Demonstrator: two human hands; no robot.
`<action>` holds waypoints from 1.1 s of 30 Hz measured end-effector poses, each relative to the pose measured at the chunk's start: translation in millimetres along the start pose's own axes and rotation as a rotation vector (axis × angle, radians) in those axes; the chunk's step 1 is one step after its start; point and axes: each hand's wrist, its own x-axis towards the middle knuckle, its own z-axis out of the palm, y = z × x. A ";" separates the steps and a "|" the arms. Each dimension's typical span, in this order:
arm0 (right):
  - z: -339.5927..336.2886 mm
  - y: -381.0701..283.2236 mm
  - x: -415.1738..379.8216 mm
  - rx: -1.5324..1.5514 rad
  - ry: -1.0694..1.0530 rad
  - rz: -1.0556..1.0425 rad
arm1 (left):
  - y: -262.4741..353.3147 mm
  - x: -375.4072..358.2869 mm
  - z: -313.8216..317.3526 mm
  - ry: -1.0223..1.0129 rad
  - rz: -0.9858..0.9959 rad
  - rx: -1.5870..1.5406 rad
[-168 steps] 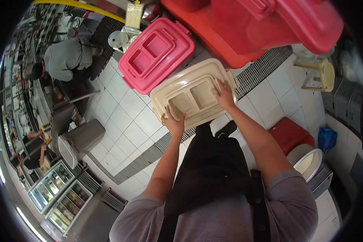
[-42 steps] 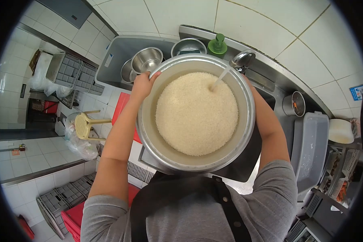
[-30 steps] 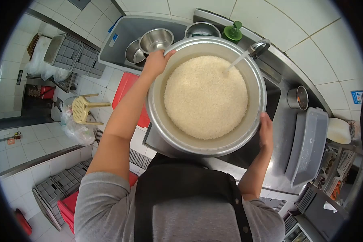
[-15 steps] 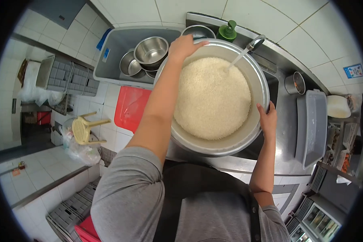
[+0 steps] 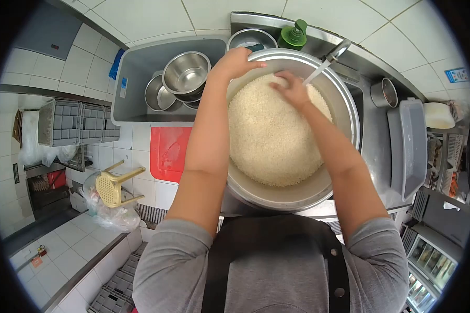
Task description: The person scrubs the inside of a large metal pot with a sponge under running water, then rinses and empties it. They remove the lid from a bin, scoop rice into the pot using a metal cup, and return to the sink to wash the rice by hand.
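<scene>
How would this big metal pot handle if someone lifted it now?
The metal pot is probably heavy: it holds a broad mass of rice, with water running in. Its rolled metal rim suggests a stiff body. Loose rice might shift if it tilts.

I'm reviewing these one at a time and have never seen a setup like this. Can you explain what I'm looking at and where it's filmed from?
There is no robot here: these are a person's bare hands. One camera, worn on the head, takes every picture, looking forward and down past the apron.

At the metal sink counter is a large round pot of what looks like white rice. The left hand is on its rim. The right hand reaches inside, fingers spread at the rice; whether they touch it is hard to tell. Beside it, a stream of water runs from the faucet into the pot.

Around the pot are a gray tub with metal bowls, a green pump bottle and a gray tray.
</scene>
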 end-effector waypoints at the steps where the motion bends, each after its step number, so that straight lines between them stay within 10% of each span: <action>1: 19.7 0.7 5.0 -0.047 0.066 0.026 | -0.1 -0.3 0.2 0.012 0.017 0.006; 6: 73.4 17.0 -13.1 -0.380 0.228 -0.303 | 3.0 -3.7 -3.0 -0.002 0.023 -0.018; 11: 10.7 -18.9 -27.3 -0.324 -0.581 -0.055 | -4.4 -2.8 4.6 0.078 0.056 -0.078; 19: -5.0 35.3 12.3 0.117 -0.076 0.292 | -5.6 0.3 4.2 0.050 0.101 -0.075; 21: 30.9 35.8 15.0 0.537 -0.317 0.084 | -4.8 0.5 3.2 0.027 0.074 -0.106; 25: 90.4 -10.4 -18.0 -0.353 -0.297 -0.126 | -5.0 0.6 1.0 -0.012 0.058 -0.079; 33: -1.6 -33.5 -87.2 -1.069 -0.744 -0.445 | -7.4 0.4 5.0 0.038 0.081 -0.084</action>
